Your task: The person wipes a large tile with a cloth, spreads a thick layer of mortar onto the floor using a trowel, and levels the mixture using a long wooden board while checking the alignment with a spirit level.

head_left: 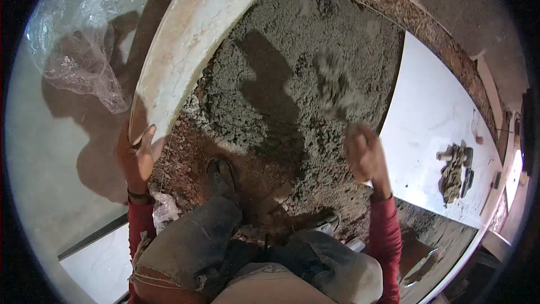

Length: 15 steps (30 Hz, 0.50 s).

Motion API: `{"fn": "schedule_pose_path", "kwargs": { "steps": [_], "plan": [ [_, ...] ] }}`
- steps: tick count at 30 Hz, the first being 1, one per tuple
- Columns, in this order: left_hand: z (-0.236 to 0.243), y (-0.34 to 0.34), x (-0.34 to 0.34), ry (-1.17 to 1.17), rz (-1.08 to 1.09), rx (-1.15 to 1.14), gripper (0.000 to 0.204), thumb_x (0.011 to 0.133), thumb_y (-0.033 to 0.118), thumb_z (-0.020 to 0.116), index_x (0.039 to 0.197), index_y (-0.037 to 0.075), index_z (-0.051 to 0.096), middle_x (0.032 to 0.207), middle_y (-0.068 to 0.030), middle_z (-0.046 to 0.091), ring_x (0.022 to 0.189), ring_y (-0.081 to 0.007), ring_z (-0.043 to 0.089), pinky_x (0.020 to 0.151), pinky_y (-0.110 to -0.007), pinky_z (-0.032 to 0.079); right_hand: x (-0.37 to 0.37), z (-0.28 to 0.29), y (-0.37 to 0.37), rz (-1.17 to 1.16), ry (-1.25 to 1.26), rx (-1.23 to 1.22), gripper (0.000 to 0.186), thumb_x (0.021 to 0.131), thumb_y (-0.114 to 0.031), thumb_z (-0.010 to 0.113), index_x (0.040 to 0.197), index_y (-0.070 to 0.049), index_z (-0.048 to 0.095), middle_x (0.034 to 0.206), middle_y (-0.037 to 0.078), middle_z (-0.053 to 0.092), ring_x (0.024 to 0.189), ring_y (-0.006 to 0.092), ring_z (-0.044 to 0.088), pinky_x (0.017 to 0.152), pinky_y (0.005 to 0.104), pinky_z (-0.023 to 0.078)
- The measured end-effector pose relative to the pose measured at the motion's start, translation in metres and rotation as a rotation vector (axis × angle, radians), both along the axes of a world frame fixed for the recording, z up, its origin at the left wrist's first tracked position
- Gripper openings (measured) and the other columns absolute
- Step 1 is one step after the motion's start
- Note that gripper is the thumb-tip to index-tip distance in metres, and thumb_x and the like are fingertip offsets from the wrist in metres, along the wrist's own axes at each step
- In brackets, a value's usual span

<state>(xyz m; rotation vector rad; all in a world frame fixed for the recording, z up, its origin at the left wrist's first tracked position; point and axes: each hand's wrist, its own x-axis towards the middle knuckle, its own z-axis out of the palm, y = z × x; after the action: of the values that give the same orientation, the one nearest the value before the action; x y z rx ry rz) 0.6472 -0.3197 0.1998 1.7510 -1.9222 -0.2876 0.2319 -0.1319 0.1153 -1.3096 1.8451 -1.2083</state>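
My left hand (136, 157) is closed round the near end of a long pale slab (188, 39), thumb on the face turned toward the mortar. The slab is stained and seems tilted up; it looks like a large tile. My right hand (364, 155) is over the right part of a bed of wet grey mortar (315, 34), smeared by motion, so its grip cannot be made out. Blurred grey clumps (334, 81) show just beyond it, seemingly in the air. Reddish soil (194, 155) lies between the mortar and my feet.
A white marbled tile (427, 112) lies right of the mortar, bearing a mortar-smeared cloth (451, 177) and small tools. Crumpled clear plastic (84, 67) lies on the grey floor at left. Another white tile (101, 264) is at lower left. A thin string (368, 7) crosses the far edge.
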Motion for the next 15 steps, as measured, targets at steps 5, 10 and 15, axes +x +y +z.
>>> {"fn": "schedule_pose_path", "kwargs": {
  "steps": [5,10,15],
  "plan": [
    [-0.006,0.014,0.016,-0.112,0.069,-0.01,0.053,0.084,0.023,0.076,0.119,-0.011,0.057,0.099,-0.0238,0.069,0.089,-0.0244,0.069,0.076,-0.036,0.052,-0.083,-0.025,-0.132,0.042,0.737,-0.12,0.023,0.095,-0.02,0.052,0.106,-0.001,0.06,0.099,0.025,0.062,0.085,0.038,0.066,0.064,0.0463,0.054],
    [-0.022,0.014,0.027,-0.005,0.029,-0.004,0.048,0.084,0.022,0.076,0.117,-0.009,0.059,0.091,-0.0218,0.07,0.08,-0.024,0.068,0.072,-0.037,0.052,-0.105,-0.085,-0.225,-0.184,0.913,0.129,0.026,0.094,-0.026,0.054,0.105,-0.003,0.058,0.102,0.025,0.062,0.084,0.0427,0.065,0.065,0.05,0.056],
    [-0.024,0.011,0.033,-0.083,0.06,0.102,0.041,0.083,0.02,0.076,0.11,-0.007,0.061,0.084,-0.02,0.07,0.075,-0.0254,0.068,0.069,-0.036,0.051,-0.129,-0.105,-0.227,-0.312,0.641,-0.015,0.026,0.092,-0.026,0.057,0.091,0.0,0.06,0.082,0.024,0.064,0.072,0.0418,0.065,0.057,0.0493,0.051]
  ]
}}
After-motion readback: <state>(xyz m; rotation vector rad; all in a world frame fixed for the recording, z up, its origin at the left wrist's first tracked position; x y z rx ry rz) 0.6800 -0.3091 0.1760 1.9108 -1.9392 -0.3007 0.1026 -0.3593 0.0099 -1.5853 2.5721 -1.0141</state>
